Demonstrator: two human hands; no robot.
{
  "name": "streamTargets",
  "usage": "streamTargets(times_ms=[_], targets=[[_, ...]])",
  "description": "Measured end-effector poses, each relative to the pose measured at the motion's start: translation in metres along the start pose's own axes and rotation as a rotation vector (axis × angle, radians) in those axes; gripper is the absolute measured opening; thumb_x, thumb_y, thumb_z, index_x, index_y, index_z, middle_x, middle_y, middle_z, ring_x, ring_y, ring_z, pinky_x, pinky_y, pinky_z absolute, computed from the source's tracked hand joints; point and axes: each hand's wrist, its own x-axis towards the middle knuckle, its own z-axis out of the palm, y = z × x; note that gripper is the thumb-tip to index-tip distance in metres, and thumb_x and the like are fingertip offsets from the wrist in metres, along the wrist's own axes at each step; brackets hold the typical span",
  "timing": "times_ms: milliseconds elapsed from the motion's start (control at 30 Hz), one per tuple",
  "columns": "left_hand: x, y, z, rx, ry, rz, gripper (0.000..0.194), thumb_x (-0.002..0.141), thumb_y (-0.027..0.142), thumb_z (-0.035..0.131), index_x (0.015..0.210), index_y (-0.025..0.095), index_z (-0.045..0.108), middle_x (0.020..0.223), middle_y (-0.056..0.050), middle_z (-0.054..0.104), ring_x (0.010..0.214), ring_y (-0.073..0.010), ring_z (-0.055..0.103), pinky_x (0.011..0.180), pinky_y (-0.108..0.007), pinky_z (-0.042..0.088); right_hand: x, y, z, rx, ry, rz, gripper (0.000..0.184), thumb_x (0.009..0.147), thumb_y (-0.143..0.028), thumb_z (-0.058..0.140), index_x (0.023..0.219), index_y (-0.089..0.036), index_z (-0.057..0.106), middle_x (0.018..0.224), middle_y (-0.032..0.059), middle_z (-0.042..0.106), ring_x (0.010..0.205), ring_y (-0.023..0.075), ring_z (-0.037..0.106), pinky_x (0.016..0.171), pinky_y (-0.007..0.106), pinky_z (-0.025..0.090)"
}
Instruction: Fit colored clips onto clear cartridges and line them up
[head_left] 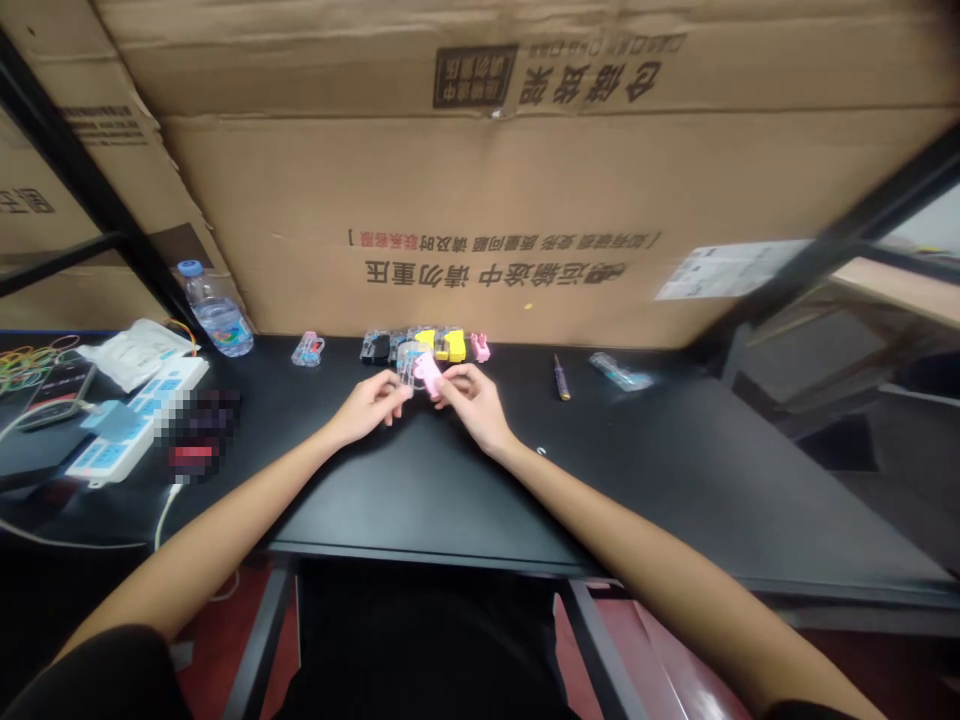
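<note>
Cardboard [450, 180]: inverted black print, "运输途中 请勿重压"; red "联系客服". Left hand [369, 405]: reaching inward, fingers pinched on clear plastic piece [409, 364]. Right hand [478, 405]: angled inward, fingers clamped on pink piece [430, 377], oblong, tilted. Both pieces: close together, above desk [427, 490], near yellow parts [453, 346].

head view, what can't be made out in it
All in the head view:
Pink piece: one end covered by the right hand.
Clear piece: partly covered by the left hand, details too small.
Dark item by the power strip: pixelated over.
Phone-like slab: writing too small.
Rubber bands: cut off by the left edge.
</note>
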Motion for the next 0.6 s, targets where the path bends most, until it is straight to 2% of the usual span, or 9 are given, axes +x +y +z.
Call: streamTargets(times_ms=[100, 167, 233, 367, 500, 600], targets=[[-0.002, -0.001, 0.002, 0.075, -0.082, 0.073, 0.04, 0.098, 0.055, 0.069, 0.107, 0.016, 0.065, 0.071, 0.002, 0.066, 0.053, -0.0092, 0.059, 0.057, -0.022, 0.049, -0.002, 0.001, 0.006, -0.016, -0.111, -0.008, 0.047, 0.077, -0.055, 0.091, 0.087, -0.023, 0.059, 0.081, 0.0011, 0.077, 0.074, 0.0171, 0.074, 0.078, 0.036, 0.064], [-0.001, -0.003, 0.002, 0.054, -0.082, 0.084, 0.038, 0.098, 0.055, 0.068, 0.101, 0.017, 0.063, 0.072, 0.002, 0.066, 0.052, -0.0087, 0.059, 0.056, -0.021, 0.049, -0.001, 0.002, 0.007, -0.006, -0.079, -0.032, 0.049, 0.075, -0.059, 0.091, 0.083, -0.023, 0.059, 0.079, 0.0021, 0.077, 0.074, 0.0185, 0.075, 0.078, 0.038, 0.066], [0.002, -0.005, -0.001, 0.006, -0.033, 0.066, 0.039, 0.1, 0.057, 0.063, 0.095, 0.019, 0.057, 0.074, 0.002, 0.067, 0.049, -0.0082, 0.059, 0.047, -0.02, 0.043, 0.0, 0.004, 0.006, 0.022, -0.006, -0.051, 0.05, 0.074, -0.061, 0.091, 0.081, -0.023, 0.06, 0.076, 0.0028, 0.077, 0.072, 0.0203, 0.076, 0.075, 0.039, 0.067], [0.005, -0.01, -0.007, -0.002, 0.03, 0.069, 0.04, 0.103, 0.06, 0.054, 0.094, 0.021, 0.053, 0.077, 0.002, 0.066, 0.046, -0.008, 0.058, 0.039, -0.018, 0.035, 0.003, 0.008, 0.004, 0.065, 0.064, -0.056, 0.051, 0.073, -0.062, 0.092, 0.081, -0.024, 0.06, 0.071, 0.0023, 0.075, 0.068, 0.0223, 0.077, 0.068, 0.039, 0.067], [0.002, -0.01, -0.007, 0.041, -0.044, 0.09, 0.038, 0.098, 0.055, 0.068, 0.096, 0.018, 0.063, 0.072, 0.002, 0.068, 0.046, -0.0082, 0.058, 0.047, -0.02, 0.044, 0.001, 0.009, 0.005, 0.047, -0.068, -0.035, 0.047, 0.076, -0.057, 0.092, 0.087, -0.023, 0.062, 0.08, 0.0032, 0.078, 0.079, 0.0237, 0.079, 0.076, 0.041, 0.069], [0.0, -0.01, -0.007, 0.049, -0.09, 0.087, 0.038, 0.096, 0.054, 0.071, 0.101, 0.017, 0.068, 0.071, 0.001, 0.069, 0.047, -0.0095, 0.061, 0.05, -0.022, 0.047, -0.001, 0.009, 0.004, 0.032, -0.161, -0.016, 0.042, 0.08, -0.053, 0.09, 0.09, -0.023, 0.063, 0.088, 0.0041, 0.08, 0.088, 0.0232, 0.079, 0.085, 0.042, 0.068]])
